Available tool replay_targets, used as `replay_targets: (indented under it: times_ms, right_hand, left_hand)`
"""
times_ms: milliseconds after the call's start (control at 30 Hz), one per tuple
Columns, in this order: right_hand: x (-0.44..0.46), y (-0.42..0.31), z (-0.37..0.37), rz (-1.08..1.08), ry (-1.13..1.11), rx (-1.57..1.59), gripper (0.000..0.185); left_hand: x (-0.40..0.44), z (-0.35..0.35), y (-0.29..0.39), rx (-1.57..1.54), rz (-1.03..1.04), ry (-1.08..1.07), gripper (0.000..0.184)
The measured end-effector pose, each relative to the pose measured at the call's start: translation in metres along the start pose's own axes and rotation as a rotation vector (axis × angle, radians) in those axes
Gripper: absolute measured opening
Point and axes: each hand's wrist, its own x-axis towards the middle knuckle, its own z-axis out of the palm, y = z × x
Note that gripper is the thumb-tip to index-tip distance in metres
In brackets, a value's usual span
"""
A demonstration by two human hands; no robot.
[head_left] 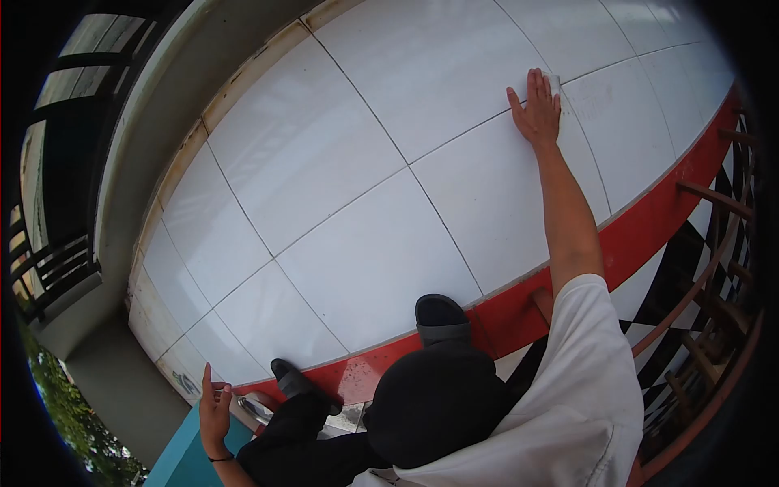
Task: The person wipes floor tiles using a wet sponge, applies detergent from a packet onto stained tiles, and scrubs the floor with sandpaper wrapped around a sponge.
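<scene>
My right hand point(538, 114) is stretched far forward over the white tiled surface point(365, 235). Its fingers lie flat and press on a small folded white cloth or tissue point(554, 84), most of which is hidden beneath them. At the lower left, my left hand point(215, 412) is held up near the red edge of the tiles, with the index finger extended and the other fingers partly bent. Nothing shows in it. A dark band circles that wrist.
A red border point(511, 318) runs along the near side of the tiles, with brown metal railings point(714, 197) at the right. Black shoes point(442, 318) rest at the border. A grey ledge point(166, 105) bounds the far left, and a turquoise block point(185, 454) stands at the lower left.
</scene>
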Motion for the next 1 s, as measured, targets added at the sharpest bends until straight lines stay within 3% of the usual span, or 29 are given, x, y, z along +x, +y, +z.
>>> replay_targets:
  times_ms: [100, 233, 333, 433, 533, 600, 767, 933, 1000]
  right_hand:
    - [0.007, -0.041, -0.010, 0.156, -0.050, 0.029, 0.083]
    - [-0.059, -0.189, -0.008, -0.320, -0.113, 0.268, 0.086]
    - [-0.163, -0.297, -0.017, -0.782, -0.384, 0.466, 0.083]
    - [-0.233, -0.335, -0.019, -1.308, -0.563, 0.412, 0.080]
    - [-0.191, -0.330, 0.006, -1.336, -0.514, 0.412, 0.079]
    - [-0.123, -0.304, 0.009, -1.115, -0.300, 0.372, 0.076]
    - [0.020, -0.162, -0.002, -0.502, -0.139, 0.123, 0.076]
    - [0.020, 0.079, -0.011, 0.137, 0.021, 0.009, 0.082]
    - [0.003, 0.125, -0.019, 0.365, 0.035, 0.023, 0.084]
  left_hand:
    - [-0.002, -0.001, -0.005, -0.073, -0.015, 0.001, 0.068]
    - [0.004, -0.005, -0.008, -0.038, 0.027, 0.018, 0.068]
    - [0.012, -0.002, -0.001, -0.026, 0.035, 0.012, 0.068]
    - [0.016, 0.001, 0.019, -0.003, 0.025, -0.002, 0.067]
    - [0.020, 0.001, 0.024, 0.019, 0.010, -0.023, 0.067]
    - [0.021, 0.002, 0.020, 0.035, -0.011, -0.037, 0.067]
    - [0.029, -0.003, -0.003, 0.039, -0.019, -0.020, 0.070]
    - [0.040, 0.001, -0.006, 0.030, -0.023, -0.040, 0.071]
    - [0.048, 0.003, 0.000, 0.031, -0.013, -0.044, 0.070]
